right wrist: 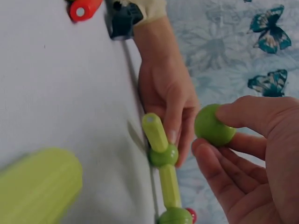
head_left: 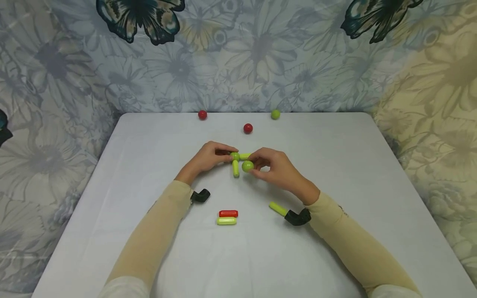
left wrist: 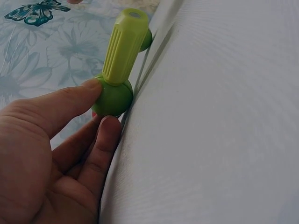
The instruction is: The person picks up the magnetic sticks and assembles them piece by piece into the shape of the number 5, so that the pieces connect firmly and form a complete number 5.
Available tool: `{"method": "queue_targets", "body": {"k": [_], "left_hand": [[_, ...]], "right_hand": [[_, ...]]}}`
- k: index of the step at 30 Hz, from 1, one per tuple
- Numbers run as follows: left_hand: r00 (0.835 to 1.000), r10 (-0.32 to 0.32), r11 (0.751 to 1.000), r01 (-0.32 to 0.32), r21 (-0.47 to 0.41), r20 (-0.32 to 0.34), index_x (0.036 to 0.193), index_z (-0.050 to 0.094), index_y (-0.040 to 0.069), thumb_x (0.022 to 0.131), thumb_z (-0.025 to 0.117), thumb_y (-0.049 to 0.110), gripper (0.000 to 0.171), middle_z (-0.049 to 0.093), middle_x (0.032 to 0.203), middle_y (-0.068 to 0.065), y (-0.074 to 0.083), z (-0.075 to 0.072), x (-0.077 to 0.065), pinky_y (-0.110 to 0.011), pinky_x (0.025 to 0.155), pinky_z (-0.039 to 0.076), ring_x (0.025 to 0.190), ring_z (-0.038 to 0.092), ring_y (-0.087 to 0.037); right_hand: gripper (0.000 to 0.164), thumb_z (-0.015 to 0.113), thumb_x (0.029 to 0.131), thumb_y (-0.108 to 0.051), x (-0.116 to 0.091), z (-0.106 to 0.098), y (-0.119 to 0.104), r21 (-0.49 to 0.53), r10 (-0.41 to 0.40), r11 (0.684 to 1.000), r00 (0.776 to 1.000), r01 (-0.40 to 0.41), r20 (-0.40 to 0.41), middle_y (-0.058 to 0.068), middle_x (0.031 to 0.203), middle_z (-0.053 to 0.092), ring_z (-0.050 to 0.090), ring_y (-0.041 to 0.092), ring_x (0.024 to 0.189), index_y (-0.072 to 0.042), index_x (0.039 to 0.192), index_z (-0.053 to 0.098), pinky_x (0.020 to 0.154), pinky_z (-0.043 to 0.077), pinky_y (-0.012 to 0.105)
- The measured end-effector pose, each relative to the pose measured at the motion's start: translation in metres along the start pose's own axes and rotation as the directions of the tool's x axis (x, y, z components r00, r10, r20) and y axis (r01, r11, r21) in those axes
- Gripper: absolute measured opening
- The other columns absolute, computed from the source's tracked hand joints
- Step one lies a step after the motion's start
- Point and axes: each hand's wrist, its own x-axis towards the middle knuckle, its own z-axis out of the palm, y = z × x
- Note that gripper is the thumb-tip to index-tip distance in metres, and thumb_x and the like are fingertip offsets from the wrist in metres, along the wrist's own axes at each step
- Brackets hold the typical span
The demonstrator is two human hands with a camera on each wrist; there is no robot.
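Green ball [right wrist: 214, 125] sat pinched between the thumb and fingertips of the right hand [head_left: 277, 169], lifted just beside the green rod-and-ball piece [head_left: 236, 162] at mid-table. Left hand [head_left: 207, 159] pinned that piece's corner ball [left wrist: 112, 97] between thumb and finger. 2 red balls [head_left: 247, 128] lay beyond, well apart.

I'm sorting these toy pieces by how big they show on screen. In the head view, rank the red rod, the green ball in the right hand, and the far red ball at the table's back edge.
1. Red rod, nearest the camera, which flatters it.
2. Green ball, pinched by the right hand.
3. Far red ball, smallest; being farthest may account for that.
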Motion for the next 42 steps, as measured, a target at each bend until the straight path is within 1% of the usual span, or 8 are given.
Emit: {"method": "queue_targets", "body": {"k": [5, 10, 14, 18, 23, 28, 35, 42], "left_hand": [[1.000, -0.008, 1.000, 0.008, -0.011, 0.005, 0.129, 0.082, 0.016, 0.103, 0.078, 0.015, 0.026, 0.078, 0.123, 0.002, -0.003, 0.000, -0.001, -0.035, 0.092, 0.054, 0.106, 0.068, -0.018], [1.000, 0.002, 1.000, -0.002, -0.025, 0.007, 0.128, 0.083, 0.016, 0.103, 0.078, 0.015, 0.026, 0.078, 0.123, 0.002, -0.004, -0.001, 0.001, -0.036, 0.091, 0.054, 0.105, 0.067, -0.018], [1.000, 0.002, 0.999, -0.002, -0.037, 0.006, 0.128, 0.083, 0.016, 0.102, 0.079, 0.015, 0.026, 0.078, 0.123, 0.002, -0.004, -0.001, 0.002, -0.034, 0.091, 0.054, 0.106, 0.067, -0.018], [1.000, 0.003, 0.999, -0.003, -0.041, 0.009, 0.128, 0.082, 0.014, 0.102, 0.079, 0.014, 0.026, 0.078, 0.122, 0.001, -0.005, -0.001, 0.001, -0.033, 0.090, 0.054, 0.104, 0.068, -0.018], [1.000, 0.009, 0.999, -0.009, -0.040, 0.001, 0.128, 0.083, 0.015, 0.102, 0.080, 0.014, 0.026, 0.078, 0.120, 0.001, -0.005, -0.002, 0.000, -0.033, 0.089, 0.054, 0.102, 0.068, -0.019], [1.000, 0.017, 0.999, -0.016, -0.038, 0.010, 0.128, 0.083, 0.016, 0.102, 0.080, 0.015, 0.026, 0.078, 0.123, 0.002, -0.005, -0.002, 0.001, -0.034, 0.089, 0.054, 0.104, 0.068, -0.018], [1.000, 0.016, 0.999, -0.015, -0.029, 0.008, 0.128, 0.083, 0.016, 0.102, 0.080, 0.015, 0.026, 0.078, 0.123, 0.002, -0.004, -0.002, 0.003, -0.034, 0.090, 0.053, 0.106, 0.068, -0.018], [1.000, 0.013, 0.999, -0.012, -0.039, 0.007, 0.128, 0.083, 0.015, 0.102, 0.080, 0.014, 0.026, 0.078, 0.122, 0.001, -0.004, -0.001, 0.002, -0.032, 0.088, 0.054, 0.103, 0.068, -0.018]], "right_hand": [[0.030, 0.085, 0.090, 0.002, 0.000, 0.011, -0.005, -0.009, 0.060, 0.998, 0.993, -0.059, 0.104, 0.002, 0.111, 0.073, 0.073, 0.014, 0.093, -0.005, 0.117, 0.076, 0.085, 0.062, 0.036], [0.025, 0.086, 0.091, -0.003, 0.000, 0.021, -0.002, -0.058, 0.138, 0.990, 0.967, -0.129, 0.215, -0.003, 0.105, 0.075, 0.074, 0.011, 0.091, -0.007, 0.114, 0.077, 0.082, 0.061, 0.032], [0.023, 0.088, 0.092, -0.008, 0.000, 0.025, 0.001, -0.112, 0.162, 0.984, 0.952, -0.137, 0.259, -0.007, 0.095, 0.075, 0.070, 0.009, 0.086, -0.009, 0.113, 0.077, 0.080, 0.060, 0.032], [0.024, 0.089, 0.092, -0.009, 0.000, 0.030, 0.001, -0.145, 0.153, 0.982, 0.958, -0.120, 0.243, -0.008, 0.092, 0.073, 0.068, 0.009, 0.084, -0.009, 0.113, 0.078, 0.079, 0.059, 0.032], [0.027, 0.089, 0.091, -0.008, 0.000, 0.036, 0.001, -0.126, 0.122, 0.987, 0.973, -0.099, 0.195, -0.006, 0.098, 0.075, 0.069, 0.009, 0.087, -0.009, 0.115, 0.078, 0.080, 0.059, 0.033], [0.026, 0.089, 0.091, -0.008, 0.000, 0.040, 0.001, -0.130, 0.102, 0.988, 0.982, -0.082, 0.156, -0.006, 0.097, 0.075, 0.068, 0.009, 0.085, -0.009, 0.115, 0.078, 0.078, 0.059, 0.033], [0.027, 0.089, 0.092, -0.009, -0.001, 0.039, 0.003, -0.140, 0.074, 0.989, 0.988, -0.055, 0.137, -0.005, 0.101, 0.076, 0.068, 0.009, 0.084, -0.009, 0.116, 0.078, 0.079, 0.059, 0.031], [0.027, 0.089, 0.092, -0.009, -0.002, 0.040, 0.003, -0.133, 0.072, 0.990, 0.987, -0.053, 0.141, -0.005, 0.101, 0.076, 0.069, 0.009, 0.085, -0.009, 0.116, 0.078, 0.078, 0.059, 0.031]]}}
